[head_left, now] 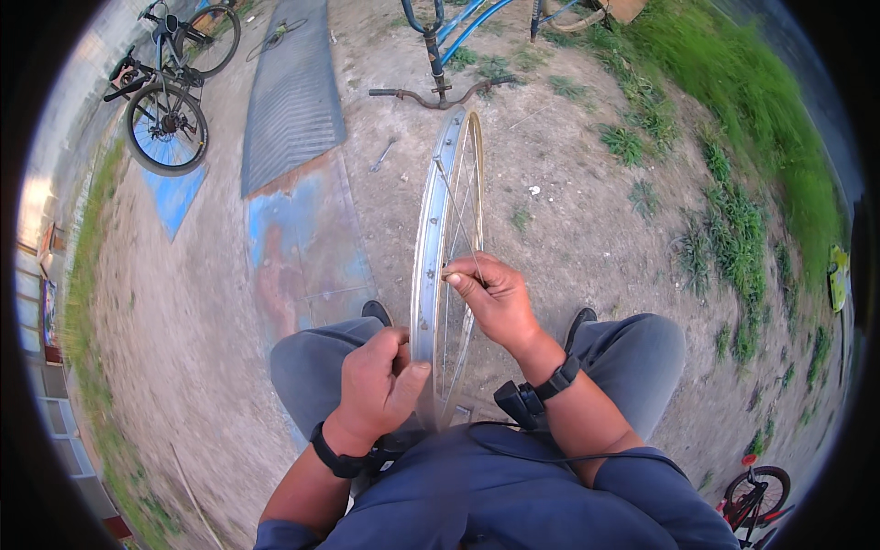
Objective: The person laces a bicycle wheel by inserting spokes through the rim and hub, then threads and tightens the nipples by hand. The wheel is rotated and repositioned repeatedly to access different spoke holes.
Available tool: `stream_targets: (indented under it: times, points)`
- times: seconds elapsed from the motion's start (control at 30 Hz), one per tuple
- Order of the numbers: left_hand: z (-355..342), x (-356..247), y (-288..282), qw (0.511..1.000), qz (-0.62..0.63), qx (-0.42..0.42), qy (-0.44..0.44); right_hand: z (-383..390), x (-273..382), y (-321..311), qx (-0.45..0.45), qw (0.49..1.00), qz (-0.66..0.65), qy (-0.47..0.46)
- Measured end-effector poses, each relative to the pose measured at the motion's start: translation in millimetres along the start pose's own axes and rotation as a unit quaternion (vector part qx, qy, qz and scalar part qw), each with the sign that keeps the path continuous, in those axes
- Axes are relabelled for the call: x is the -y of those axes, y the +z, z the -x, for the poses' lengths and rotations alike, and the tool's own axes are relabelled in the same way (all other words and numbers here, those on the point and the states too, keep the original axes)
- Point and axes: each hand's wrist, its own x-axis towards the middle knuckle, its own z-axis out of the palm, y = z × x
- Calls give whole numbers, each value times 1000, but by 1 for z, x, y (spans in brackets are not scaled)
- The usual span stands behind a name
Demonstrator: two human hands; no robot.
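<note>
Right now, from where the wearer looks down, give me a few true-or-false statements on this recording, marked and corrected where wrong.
1. The left hand is on the rim of a wheel. True.
2. The right hand is well away from the wheel. False: its fingertips are at the right side of the rim, among the spokes.
3. A tyre covers the rim. False: the rim is bare, with its row of holes showing.
4. A wrench lies on the ground, left of the wheel in the picture. True.
5. Only one wrist has a black band. False: there is a black band on each wrist.
</note>
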Motion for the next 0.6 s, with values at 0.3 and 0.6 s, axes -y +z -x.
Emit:
stream_targets:
  times: [0.3, 0.6]
  points:
    - [16, 30, -46, 883, 348, -155, -273, 1, -3, -4, -9, 1000, -16, 12]
    - [21, 32, -54, 810, 475, -166, -300, 1, -6, -5, -23, 999, -17, 16]
